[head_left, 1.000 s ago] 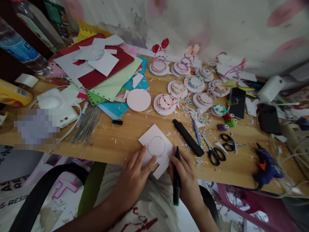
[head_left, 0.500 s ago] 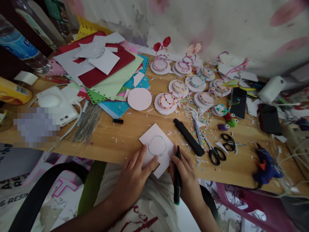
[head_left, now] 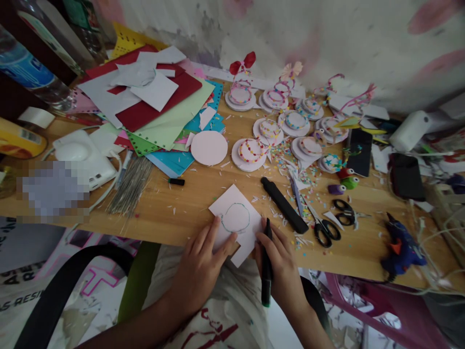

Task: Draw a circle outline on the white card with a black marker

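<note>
A white card [head_left: 218,209] with a notch in its lower edge lies at the front of the table, bearing a circle drawn in green line. On its left side rests my left hand [head_left: 203,259], open, with thumb and forefinger spread on the surface below the circle. My right hand [head_left: 281,264] is closed round a black marker [head_left: 267,276], whose green-ended tip points down towards my lap. The fingers of that hand touch the card's right corner. A small black marker cap [head_left: 176,182] lies beyond the card to the left.
Right of the card are a black stapler-like bar [head_left: 285,206], scissors [head_left: 327,233] and a blue glue gun [head_left: 401,247]. Beaded paper hats [head_left: 249,154] stand behind, amid scraps. Coloured sheets [head_left: 170,121], a white disc [head_left: 209,148] and a wire bundle [head_left: 132,182] lie left.
The view has shifted very slightly. Both hands, the card and the marker keep the same places relative to one another.
</note>
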Motion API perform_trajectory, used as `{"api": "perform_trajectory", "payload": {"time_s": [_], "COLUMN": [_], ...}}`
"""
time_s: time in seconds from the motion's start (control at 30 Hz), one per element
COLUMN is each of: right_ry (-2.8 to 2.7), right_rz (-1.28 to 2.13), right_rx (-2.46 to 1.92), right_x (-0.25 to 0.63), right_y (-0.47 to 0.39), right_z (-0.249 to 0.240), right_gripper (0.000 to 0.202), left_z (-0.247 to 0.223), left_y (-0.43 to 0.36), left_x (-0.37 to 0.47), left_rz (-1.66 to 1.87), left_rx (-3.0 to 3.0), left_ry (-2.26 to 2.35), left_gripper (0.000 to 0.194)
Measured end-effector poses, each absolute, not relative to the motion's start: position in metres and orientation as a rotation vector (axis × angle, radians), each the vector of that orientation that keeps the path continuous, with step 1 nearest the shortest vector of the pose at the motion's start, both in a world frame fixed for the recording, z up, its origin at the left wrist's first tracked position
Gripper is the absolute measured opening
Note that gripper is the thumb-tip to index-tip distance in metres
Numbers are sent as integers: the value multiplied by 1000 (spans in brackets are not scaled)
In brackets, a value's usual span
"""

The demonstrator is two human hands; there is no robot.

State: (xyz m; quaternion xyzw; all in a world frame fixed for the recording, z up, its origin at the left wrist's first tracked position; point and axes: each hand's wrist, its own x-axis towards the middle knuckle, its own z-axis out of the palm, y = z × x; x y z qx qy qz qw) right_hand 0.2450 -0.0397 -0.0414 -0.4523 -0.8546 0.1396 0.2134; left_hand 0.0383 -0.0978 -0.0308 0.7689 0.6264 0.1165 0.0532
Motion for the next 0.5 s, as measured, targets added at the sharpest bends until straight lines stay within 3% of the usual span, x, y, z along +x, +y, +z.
{"api": "perform_trajectory", "payload": {"time_s": [0.5], "right_ry": [-2349], "right_rz": [397], "right_rx": [-1269], "right_x": [243], "right_y": [-39], "right_z": [-40], "right_gripper": [21], "left_z": [-33], "left_y": [-99], "left_x": [36], "left_rz": [350], "left_rx": [2332], "left_ry": [1889], "left_gripper": [54]}}
